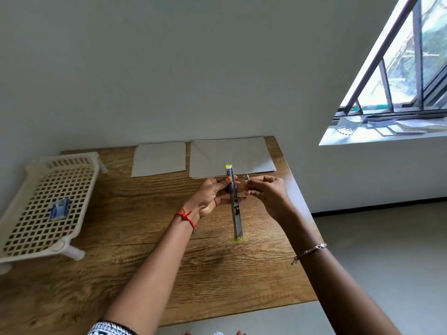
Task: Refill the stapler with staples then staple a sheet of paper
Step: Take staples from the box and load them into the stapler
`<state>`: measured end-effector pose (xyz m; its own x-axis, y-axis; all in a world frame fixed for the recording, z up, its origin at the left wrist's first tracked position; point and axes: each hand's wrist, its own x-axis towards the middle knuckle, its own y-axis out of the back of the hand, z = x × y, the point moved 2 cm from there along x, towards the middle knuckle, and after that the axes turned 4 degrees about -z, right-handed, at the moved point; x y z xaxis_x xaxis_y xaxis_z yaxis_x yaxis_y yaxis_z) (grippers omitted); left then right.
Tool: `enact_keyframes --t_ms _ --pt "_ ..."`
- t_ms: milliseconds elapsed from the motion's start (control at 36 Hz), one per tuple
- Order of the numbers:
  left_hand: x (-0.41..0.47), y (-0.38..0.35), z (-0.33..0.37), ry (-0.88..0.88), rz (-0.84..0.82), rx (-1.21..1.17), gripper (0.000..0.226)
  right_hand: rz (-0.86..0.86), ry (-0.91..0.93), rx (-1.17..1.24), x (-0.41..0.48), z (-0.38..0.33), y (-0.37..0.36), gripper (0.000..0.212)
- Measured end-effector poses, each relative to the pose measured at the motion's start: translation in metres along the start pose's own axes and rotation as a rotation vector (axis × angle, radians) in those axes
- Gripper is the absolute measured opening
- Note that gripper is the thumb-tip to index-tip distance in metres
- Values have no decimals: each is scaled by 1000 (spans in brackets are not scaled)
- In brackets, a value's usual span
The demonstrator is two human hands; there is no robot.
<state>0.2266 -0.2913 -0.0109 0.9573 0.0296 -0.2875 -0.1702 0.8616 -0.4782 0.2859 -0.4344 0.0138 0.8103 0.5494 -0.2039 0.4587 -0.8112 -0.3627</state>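
Observation:
A slim metal stapler (235,213) with yellow-green ends is swung fully open, lying lengthwise over the wooden table (150,238). My left hand (212,195) grips its far half from the left side. My right hand (264,191) is just to the right of it, fingers pinched on a small strip of staples (246,177) beside the open channel. Two white paper sheets lie at the table's far edge: a smaller sheet (159,160) on the left and a larger sheet (232,153) behind the stapler. A blue staple box (60,208) rests on the rack at left.
A cream plastic lattice rack (48,201) on short legs stands on the table's left side. A white wall runs behind the table. The table's right edge drops to a grey floor (387,250). A window (399,81) with papers on its sill is at upper right.

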Motion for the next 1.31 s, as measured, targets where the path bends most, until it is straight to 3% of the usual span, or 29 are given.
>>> enact_keyframes --t_ms 139,306,389,611,806,1028,1306 --pt "-3 -7 19 -77 -57 -94 23 -41 49 17 -5 -23 -10 10" --pt "-8 -16 36 -144 -111 -141 23 -153 130 -40 -14 -44 -22 33" --pt "-9 -17 41 -157 -88 -113 23 -174 169 -105 -17 -50 -28 34" --pt "-16 -17 50 -179 -36 -44 23 -155 245 -234 -14 -53 -33 33" --pt "-18 -15 51 -185 -25 -46 30 -152 290 -212 -15 -54 -37 14" --pt "-25 -22 55 -186 -8 29 21 -32 435 -470 -17 -52 -40 16" --pt "-25 -26 55 -193 -28 52 20 21 514 -600 -18 -49 -43 17"
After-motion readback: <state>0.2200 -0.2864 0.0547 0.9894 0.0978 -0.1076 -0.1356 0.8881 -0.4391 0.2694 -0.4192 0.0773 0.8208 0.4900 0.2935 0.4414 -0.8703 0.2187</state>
